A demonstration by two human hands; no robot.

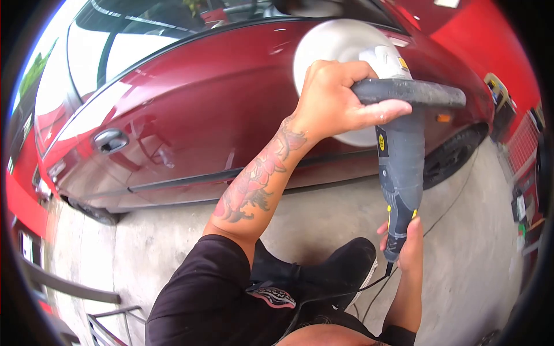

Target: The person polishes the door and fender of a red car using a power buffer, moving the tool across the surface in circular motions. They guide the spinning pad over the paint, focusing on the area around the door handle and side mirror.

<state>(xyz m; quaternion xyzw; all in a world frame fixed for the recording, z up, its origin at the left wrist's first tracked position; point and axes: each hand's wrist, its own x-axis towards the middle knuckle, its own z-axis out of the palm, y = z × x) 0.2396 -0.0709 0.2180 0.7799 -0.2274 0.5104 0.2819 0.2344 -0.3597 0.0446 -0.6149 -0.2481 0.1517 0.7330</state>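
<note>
A grey and black polisher (pixel 401 153) stands nearly upright in this view, its round white pad (pixel 316 49) blurred by motion against the dark red car door (pixel 231 75). My left hand (pixel 340 95) is closed on the black loop handle (pixel 435 92) near the polisher's head, thumb stretched along its underside. Down at the tail end, my right hand (pixel 411 245) wraps round the narrow grip, close to where the power cord (pixel 378 281) comes out. Part of the pad is hidden behind my left hand and the tool's head.
A chrome door handle (pixel 111 141) lies to the left on the car. The front wheel (pixel 456 155) is right of the polisher. Cord runs over the concrete floor (pixel 323 213) beside my black boot (pixel 352 259). A metal frame (pixel 109 317) stands at lower left; a red crate (pixel 525 147) is at right.
</note>
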